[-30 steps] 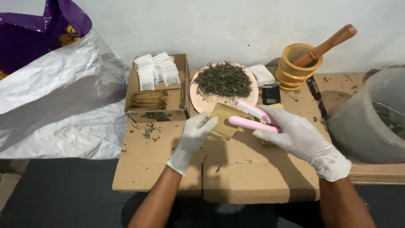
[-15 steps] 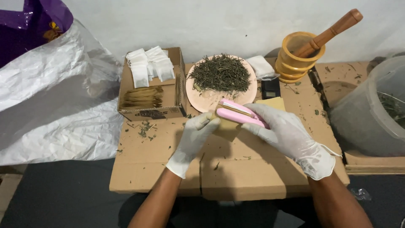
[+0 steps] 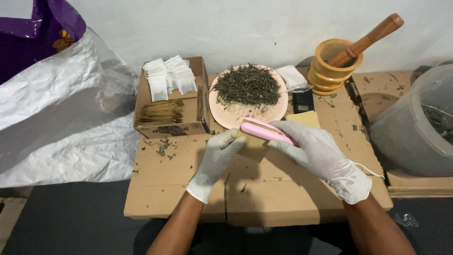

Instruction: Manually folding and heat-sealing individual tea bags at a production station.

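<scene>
Pink handheld sealer [image 3: 265, 131] is sitting in the gloved right hand [image 3: 325, 158], whose fingers are wrapping closed around its rear half so the front end is clamping over the top edge of a small brown paper pouch [image 3: 251, 147]. That pouch is lying near the middle of the flattened cardboard work surface [image 3: 264, 198], and the gloved left hand [image 3: 216, 158] is pinching its left edge between thumb and fingertips, seemingly steadying it under the tool.

At 12 o'clock from the hands, a pink plate [image 3: 231, 120] is carrying a heap of dried green leaves [image 3: 246, 85], within easy reach. At 11 o'clock an open cardboard box [image 3: 170, 126] is keeping white sachets [image 3: 170, 78] and brown pouches sorted apart. At 1 o'clock a small black scale [image 3: 303, 100] is sitting, with a wooden mortar [image 3: 330, 71] and pestle [image 3: 368, 37] behind it. At 3 o'clock a translucent tub [image 3: 410, 132] is standing; at 9 o'clock crumpled silver sheeting [image 3: 61, 127] is lying.
</scene>
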